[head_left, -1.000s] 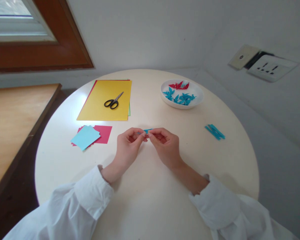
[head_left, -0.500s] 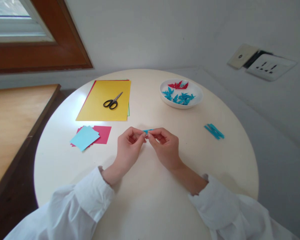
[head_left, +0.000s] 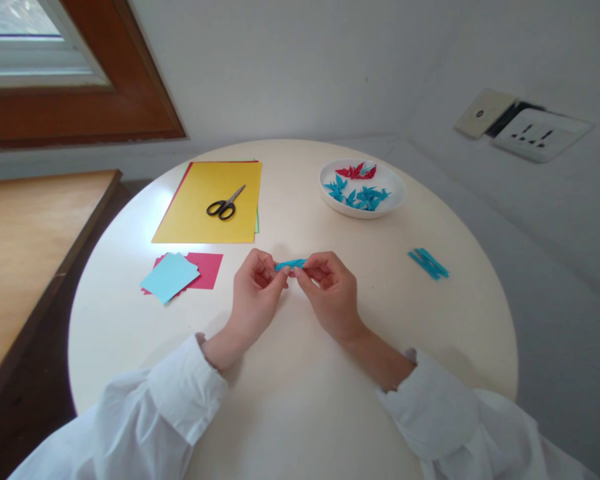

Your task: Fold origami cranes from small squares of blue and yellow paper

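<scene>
A narrow folded strip of blue paper [head_left: 291,264] is pinched between both hands above the middle of the round table. My left hand [head_left: 255,290] closes on its left end, thumb and fingers pressed together. At the other end, my right hand [head_left: 330,290] grips it in the same kind of pinch. Both thumbs lie close to each other along the near edge of the paper, and the fingers cover its two ends. More folded blue paper strips [head_left: 429,263] lie on the table to the right of my right hand.
Black-handled scissors [head_left: 226,203] rest on yellow paper sheets [head_left: 185,223] at the back left. Light blue paper squares [head_left: 170,277] overlap pink paper [head_left: 210,270] nearer me. A white dish [head_left: 363,213] at the back right holds blue paper cranes [head_left: 370,197] and red ones [head_left: 357,171].
The fingers of my left hand have shifted slightly outward to the left. More of the folded blue paper now shows between the hands.
</scene>
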A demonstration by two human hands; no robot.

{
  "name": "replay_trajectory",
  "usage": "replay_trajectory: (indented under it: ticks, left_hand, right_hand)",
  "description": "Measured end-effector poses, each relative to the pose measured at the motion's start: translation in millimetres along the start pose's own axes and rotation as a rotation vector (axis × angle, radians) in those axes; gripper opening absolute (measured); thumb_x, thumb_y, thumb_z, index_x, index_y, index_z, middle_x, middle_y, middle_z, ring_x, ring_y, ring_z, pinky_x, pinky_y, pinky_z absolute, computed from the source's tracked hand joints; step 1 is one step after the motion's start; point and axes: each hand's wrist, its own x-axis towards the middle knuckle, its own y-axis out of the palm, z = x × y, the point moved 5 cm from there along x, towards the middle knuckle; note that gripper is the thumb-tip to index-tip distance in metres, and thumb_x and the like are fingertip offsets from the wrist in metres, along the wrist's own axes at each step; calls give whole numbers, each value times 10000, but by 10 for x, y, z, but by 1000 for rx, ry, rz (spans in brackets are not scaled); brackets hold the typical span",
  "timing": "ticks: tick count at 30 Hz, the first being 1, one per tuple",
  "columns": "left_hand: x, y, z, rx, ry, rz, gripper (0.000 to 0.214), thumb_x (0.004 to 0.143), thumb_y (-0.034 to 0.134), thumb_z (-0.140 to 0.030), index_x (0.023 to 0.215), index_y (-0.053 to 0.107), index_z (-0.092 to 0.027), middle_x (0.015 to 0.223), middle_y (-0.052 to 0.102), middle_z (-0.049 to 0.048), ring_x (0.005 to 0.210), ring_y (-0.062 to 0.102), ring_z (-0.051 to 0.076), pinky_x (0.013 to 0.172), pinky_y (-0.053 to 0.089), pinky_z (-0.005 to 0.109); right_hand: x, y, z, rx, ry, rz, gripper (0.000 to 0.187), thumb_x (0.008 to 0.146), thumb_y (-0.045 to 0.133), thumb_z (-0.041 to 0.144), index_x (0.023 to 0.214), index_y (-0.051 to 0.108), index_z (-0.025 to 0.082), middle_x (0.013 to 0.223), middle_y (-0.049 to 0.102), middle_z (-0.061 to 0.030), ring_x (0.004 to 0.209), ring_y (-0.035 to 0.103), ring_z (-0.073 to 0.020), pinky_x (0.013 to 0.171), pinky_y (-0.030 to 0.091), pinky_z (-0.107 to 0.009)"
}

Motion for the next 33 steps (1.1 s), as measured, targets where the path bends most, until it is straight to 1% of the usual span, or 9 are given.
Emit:
replay_trajectory:
  ticks: [4,8,10,14,19,24,28,30,33]
  left_hand:
    - [0,4,9,-23,-21,30,267,691,669,-211,700,403,-191,582,530,-74,525,561,75,495,424,180]
    - [9,12,26,-66,-81,121,265,703,662,-244,857,452,-195,640,602,-45,583,601,110,595,487,243]
    - [16,15,13,-57,-84,162,235,730,633,-281,890,487,-187,668,609,-26,606,599,121,615,494,266]
    - [23,8,-39,189,-16,193,166,786,553,-322,740,533,-164,656,577,-6,584,553,117,554,451,243]
    - [-12,25,-103,567,169,232,213,837,439,-261,655,503,-171,604,538,-4,563,469,115,519,358,232]
    - [-10,16,-97,628,209,218,195,822,433,-232,634,457,-187,562,486,-24,521,413,111,501,315,226]
    - [-7,10,-72,590,183,220,201,837,425,-241,644,450,-191,564,473,-28,510,403,112,501,303,226]
    - [-21,26,-66,579,178,244,201,844,423,-241,654,462,-189,575,482,-25,519,410,115,507,308,226]
    - [-52,69,-75,553,186,283,211,848,414,-231,646,460,-187,575,486,-23,520,412,116,510,314,226]
  right_hand:
    - [10,-7,-4,38,12,-1,222,682,656,134,747,461,216,704,509,69,638,598,-74,641,522,-218]
    - [11,9,9,48,59,60,248,679,649,148,758,427,225,667,524,79,586,577,-73,586,516,-215]
    - [9,12,10,52,79,85,253,677,650,150,762,425,226,662,528,80,592,584,-77,587,518,-218]
    - [5,19,-4,40,98,130,246,686,644,147,756,422,225,652,532,79,604,595,-83,584,512,-219]
    - [-2,32,-24,46,111,152,266,686,664,162,763,418,225,643,571,78,625,620,-92,624,513,-232]
    - [2,40,-62,111,193,155,332,660,712,281,799,414,232,651,633,61,624,637,-116,637,515,-267]
    - [32,21,-85,112,230,152,378,662,703,409,849,426,233,610,631,59,557,610,-116,552,473,-249]
    - [44,23,-96,75,238,172,367,680,666,485,808,447,221,569,603,57,510,567,-106,502,431,-234]
    - [46,51,-92,-56,221,227,394,726,576,564,628,455,202,480,494,63,438,446,-78,445,347,-222]
